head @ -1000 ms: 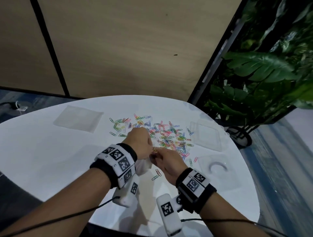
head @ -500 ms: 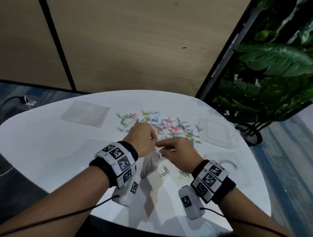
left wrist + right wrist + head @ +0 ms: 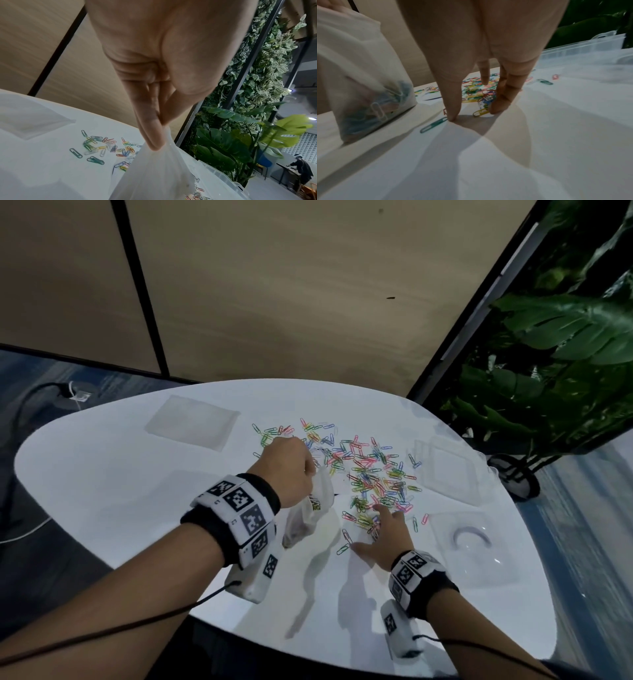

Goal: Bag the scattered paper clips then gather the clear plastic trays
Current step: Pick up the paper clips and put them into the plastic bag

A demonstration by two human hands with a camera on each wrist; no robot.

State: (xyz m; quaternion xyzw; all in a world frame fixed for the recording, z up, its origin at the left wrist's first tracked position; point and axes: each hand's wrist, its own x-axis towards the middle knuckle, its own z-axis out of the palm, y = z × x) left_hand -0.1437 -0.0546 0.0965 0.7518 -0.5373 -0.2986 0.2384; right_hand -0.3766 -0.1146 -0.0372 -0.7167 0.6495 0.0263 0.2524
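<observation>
Currently bagging step underway. Left hand [image 3: 289, 465] pinched bag [image 3: 308, 513] mouth, bag partly filled. Right hand [image 3: 385, 534] fingers [image 3: 452, 108] spread on tabletop [image 3: 120, 491] among paper clips [image 3: 370, 470]. Next: rake clips together, pinch, drop into bag. Trays [image 3: 448, 470] untouched.

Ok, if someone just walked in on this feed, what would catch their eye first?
Probably the heap of multicoloured paper clips scattered across the middle of the white oval table. Next, the hands: the left hand pinches a thin translucent plastic bag with some clips already inside, while the right hand spreads its fingers onto the near edge of the heap. Beyond the table's right side stands a large green leafy plant.
</observation>
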